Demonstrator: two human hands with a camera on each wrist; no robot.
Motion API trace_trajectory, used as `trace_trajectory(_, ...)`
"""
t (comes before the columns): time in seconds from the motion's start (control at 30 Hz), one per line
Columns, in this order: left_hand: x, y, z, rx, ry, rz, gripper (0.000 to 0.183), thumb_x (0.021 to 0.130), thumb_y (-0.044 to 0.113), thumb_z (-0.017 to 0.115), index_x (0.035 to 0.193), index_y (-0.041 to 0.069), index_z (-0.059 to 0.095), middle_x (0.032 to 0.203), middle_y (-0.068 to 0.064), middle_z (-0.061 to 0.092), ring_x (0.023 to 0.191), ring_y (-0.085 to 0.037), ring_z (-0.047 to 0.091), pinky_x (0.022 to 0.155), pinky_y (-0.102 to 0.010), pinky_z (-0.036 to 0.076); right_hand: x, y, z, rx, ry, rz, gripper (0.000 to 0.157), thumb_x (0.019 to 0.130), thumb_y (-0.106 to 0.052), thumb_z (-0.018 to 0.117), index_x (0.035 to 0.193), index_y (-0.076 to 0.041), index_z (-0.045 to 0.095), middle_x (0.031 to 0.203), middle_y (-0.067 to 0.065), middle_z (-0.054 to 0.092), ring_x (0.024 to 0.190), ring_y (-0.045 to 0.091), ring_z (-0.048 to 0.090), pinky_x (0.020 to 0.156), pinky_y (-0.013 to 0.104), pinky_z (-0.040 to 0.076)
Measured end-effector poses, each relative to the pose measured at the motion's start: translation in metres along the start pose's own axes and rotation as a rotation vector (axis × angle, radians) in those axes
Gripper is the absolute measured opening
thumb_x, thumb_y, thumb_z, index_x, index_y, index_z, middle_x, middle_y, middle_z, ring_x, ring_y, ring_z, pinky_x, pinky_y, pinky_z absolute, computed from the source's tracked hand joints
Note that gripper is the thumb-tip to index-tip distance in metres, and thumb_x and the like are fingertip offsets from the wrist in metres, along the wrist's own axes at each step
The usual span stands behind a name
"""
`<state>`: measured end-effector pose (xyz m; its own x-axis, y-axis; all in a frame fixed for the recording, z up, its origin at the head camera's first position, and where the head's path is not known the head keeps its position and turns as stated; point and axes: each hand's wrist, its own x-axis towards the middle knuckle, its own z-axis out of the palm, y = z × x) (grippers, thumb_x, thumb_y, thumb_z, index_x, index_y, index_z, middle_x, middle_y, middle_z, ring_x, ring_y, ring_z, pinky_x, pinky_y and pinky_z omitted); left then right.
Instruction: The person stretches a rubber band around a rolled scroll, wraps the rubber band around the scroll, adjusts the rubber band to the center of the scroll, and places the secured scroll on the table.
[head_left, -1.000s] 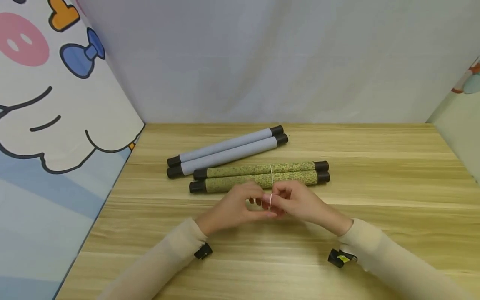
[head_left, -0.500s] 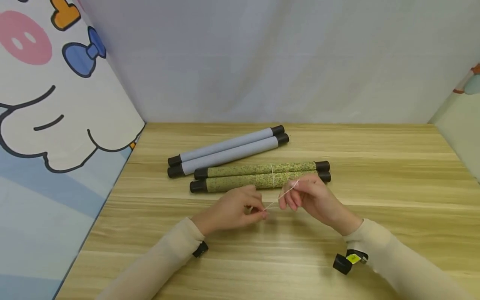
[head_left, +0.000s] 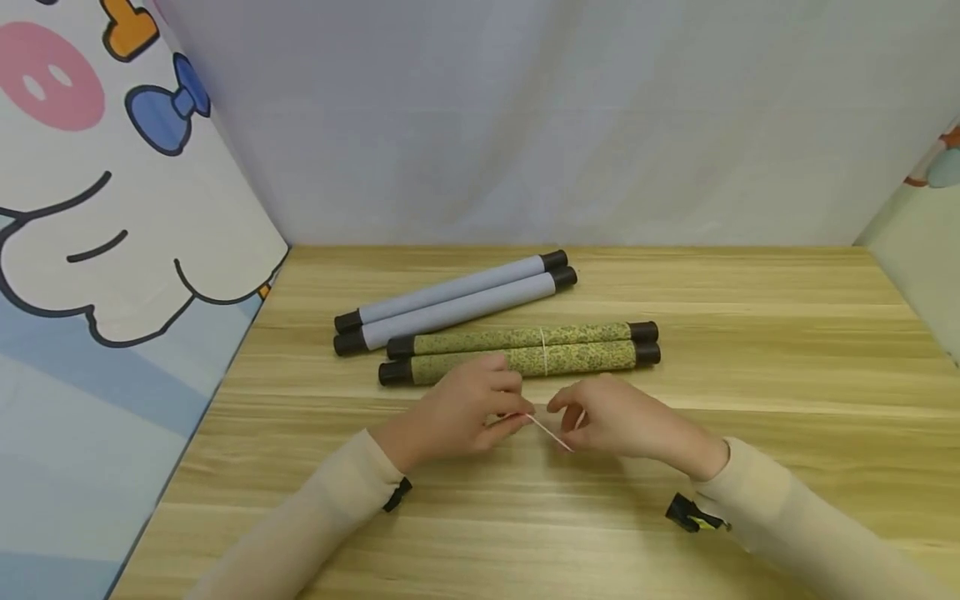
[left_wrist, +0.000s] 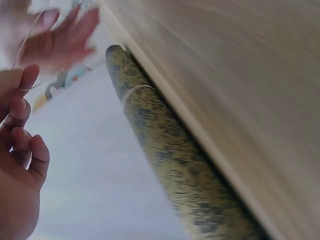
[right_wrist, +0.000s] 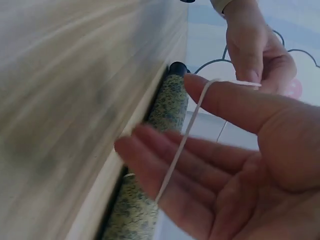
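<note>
Between my hands runs a thin white string (head_left: 550, 432). One end is pinched by my left hand (head_left: 457, 412), between thumb and forefinger. My right hand (head_left: 630, 417) carries the string (right_wrist: 181, 147) over its thumb and across its fingers, which look spread and relaxed in the right wrist view. Just beyond my hands lies a pair of rolled scrolls (head_left: 585, 360), olive with a dark pattern and black end knobs, side by side. A white string band (head_left: 545, 358) wraps round both, right of their middle. Part of the nearer roll is hidden behind my left hand.
Behind them, two pale grey-blue rolls (head_left: 461, 312) with black ends lie at a slant, their left ends close to the olive pair. All rest on a wood-grain table (head_left: 765, 350). A pale curtain (head_left: 600, 125) stands at the back, a cartoon-printed sheet (head_left: 127, 292) at the left.
My hands came apart from their meeting point, drawing the string out between them. The right hand rose to the right, then lowered towards the table. The scrolls have stayed put.
</note>
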<state>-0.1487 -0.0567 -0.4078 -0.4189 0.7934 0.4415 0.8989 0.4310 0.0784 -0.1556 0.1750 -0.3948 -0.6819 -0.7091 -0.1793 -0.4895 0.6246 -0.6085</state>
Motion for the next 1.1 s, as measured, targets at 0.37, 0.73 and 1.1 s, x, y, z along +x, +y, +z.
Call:
trace_trajectory(0.37,0.007,0.036,0.004,0.150,-0.217,0.165,0.012,0.093,0.030,0.065,0.093,0.022,0.075,0.103,0.011,0.070,0.104,-0.009,0.060,0.102,-0.025,0.047,-0.001,-0.017,0.002,-0.239,0.058,0.176,0.057,0.073,-0.029,0.082,0.121,-0.003,0.066,0.109,0.012,0.071,0.097,0.029,0.068,0.082,0.042,0.057)
trace_trajectory(0.73,0.011,-0.009,-0.019,-0.039,-0.117,-0.022,0.013,0.091,0.024,0.070,0.101,0.018,0.076,0.103,0.006,0.073,0.100,-0.011,0.065,0.096,-0.027,0.052,-0.006,-0.011,0.012,-0.345,0.079,0.004,0.067,0.062,-0.043,0.090,0.114,-0.004,0.071,0.101,0.006,0.069,0.085,0.018,0.064,0.078,0.036,0.057)
trace_trajectory(1.1,0.006,-0.109,-0.044,0.063,-0.406,-0.646,0.054,0.096,0.037,0.063,0.141,0.009,0.053,0.144,-0.014,0.053,0.130,-0.032,0.054,0.107,-0.048,0.048,-0.006,0.013,0.013,-0.360,0.154,-0.054,0.066,0.064,-0.041,0.089,0.116,-0.004,0.070,0.109,0.007,0.068,0.101,0.023,0.063,0.091,0.040,0.056)
